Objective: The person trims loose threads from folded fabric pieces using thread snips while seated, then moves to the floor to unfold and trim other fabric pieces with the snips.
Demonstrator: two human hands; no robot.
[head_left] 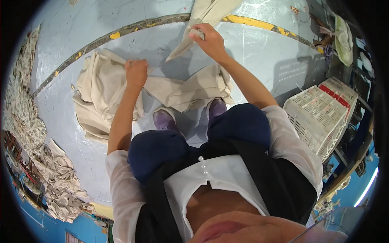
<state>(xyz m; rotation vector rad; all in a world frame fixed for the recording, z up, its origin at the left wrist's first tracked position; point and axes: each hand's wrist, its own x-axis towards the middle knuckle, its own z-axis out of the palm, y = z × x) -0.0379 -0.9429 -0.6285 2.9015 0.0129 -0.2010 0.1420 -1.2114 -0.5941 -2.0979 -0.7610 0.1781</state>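
Note:
My right hand (pixel 210 39) is closed on a strip of cream fabric (pixel 210 10). The strip runs up past the frame's top edge, and its lower end tapers to a point below the hand. Farther left, my left hand (pixel 137 73) is closed in a fist at the right side of a crumpled cream fabric heap (pixel 99 89). A thin pale wisp shows beside its fingers, but what they hold is hidden. Between my hands and my purple shoes, another cream fabric piece (pixel 188 89) lies loosely folded on the grey floor (pixel 259 60).
White plastic crates (pixel 316 117), one with a red band, stand at the right. Patterned fabric (pixel 25 97) and a crumpled beige fabric pile (pixel 60 178) lie along the left. A worn yellow line (pixel 251 22) curves across the floor. Cloths hang at the upper right.

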